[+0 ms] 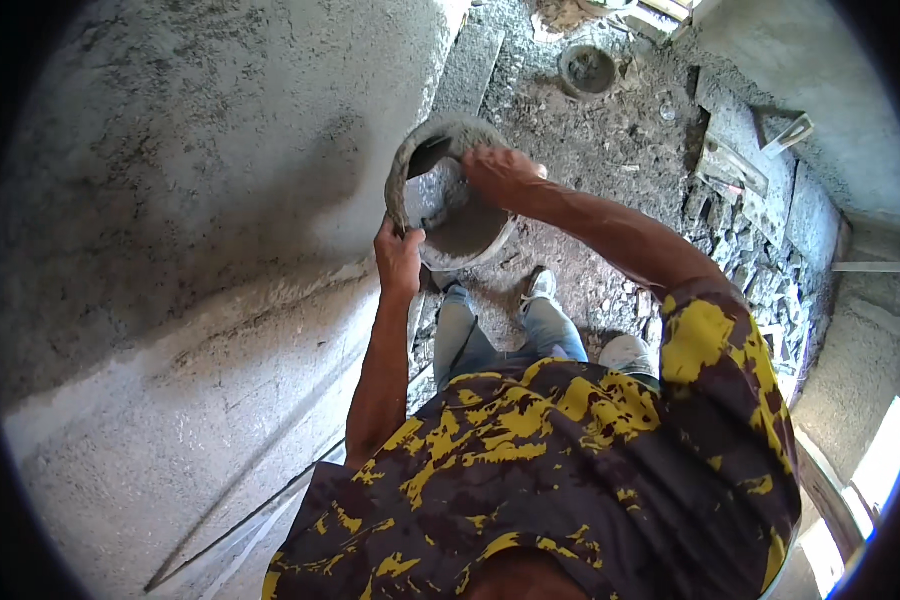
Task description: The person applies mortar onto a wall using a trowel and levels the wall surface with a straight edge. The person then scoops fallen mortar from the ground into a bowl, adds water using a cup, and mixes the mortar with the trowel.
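A round, cement-crusted bucket (397, 190) is held up in front of me, tilted, its mouth showing wet grey mortar (465, 228). My left hand (400, 262) grips its near left rim, the thumb over the edge. My right hand (498, 178) reaches over the mouth from the right, its fingers curled closed. Whatever those fingers hold is hidden. Beside them, inside the bucket, lie a dark patch and a shiny grey patch; I cannot tell whether either is a tool.
A rough plastered wall (220, 120) rises close on the left. Ahead on the rubble-strewn floor sits another round mortar basin (587, 72). Boards (735, 165) lean at the right wall. A whitish bucket (628, 355) stands beside my legs. A long thin strip (240, 525) lies lower left.
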Demonstrator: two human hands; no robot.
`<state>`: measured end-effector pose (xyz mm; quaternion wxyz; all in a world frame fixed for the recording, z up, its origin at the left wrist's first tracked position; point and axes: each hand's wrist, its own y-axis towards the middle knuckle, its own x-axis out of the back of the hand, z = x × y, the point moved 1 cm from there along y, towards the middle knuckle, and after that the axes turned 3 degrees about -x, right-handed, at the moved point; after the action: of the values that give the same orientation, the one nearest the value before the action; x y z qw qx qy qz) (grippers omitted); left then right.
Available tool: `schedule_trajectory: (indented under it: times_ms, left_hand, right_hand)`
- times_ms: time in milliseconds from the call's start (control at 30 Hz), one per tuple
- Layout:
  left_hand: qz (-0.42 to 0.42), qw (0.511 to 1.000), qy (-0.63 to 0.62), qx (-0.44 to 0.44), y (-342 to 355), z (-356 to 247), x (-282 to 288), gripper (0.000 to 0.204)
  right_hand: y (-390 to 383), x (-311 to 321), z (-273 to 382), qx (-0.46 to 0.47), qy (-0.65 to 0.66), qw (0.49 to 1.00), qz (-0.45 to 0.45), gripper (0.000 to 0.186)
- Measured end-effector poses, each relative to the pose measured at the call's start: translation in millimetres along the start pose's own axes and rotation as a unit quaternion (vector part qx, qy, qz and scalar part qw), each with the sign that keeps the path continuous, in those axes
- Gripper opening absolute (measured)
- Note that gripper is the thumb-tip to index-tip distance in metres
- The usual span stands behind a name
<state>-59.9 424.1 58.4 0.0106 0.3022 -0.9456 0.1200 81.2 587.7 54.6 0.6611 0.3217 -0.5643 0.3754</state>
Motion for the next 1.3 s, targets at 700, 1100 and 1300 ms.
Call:
schedule_trajectory:
  times_ms: [700,1100,1300]
  left_hand:
    - [0.176,0.964,0.093,-0.177,-71.9,-58.0,-78.3,0.049]
    - [0.047,0.975,-0.124,0.181,-16.3,63.5,-35.0,0.050]
    - [-0.060,0.955,0.055,0.284,-16.9,110.9,59.7,0.048]
  right_hand:
    - [-166.4,-37.2,-47.4,-0.178,0.803,0.408,0.396,0.048]
    - [-240.9,-17.7,-35.6,-0.309,0.873,0.375,0.045,0.029]
    - [-343.9,-85.3,-88.8,-0.569,0.682,0.366,-0.276,0.032]
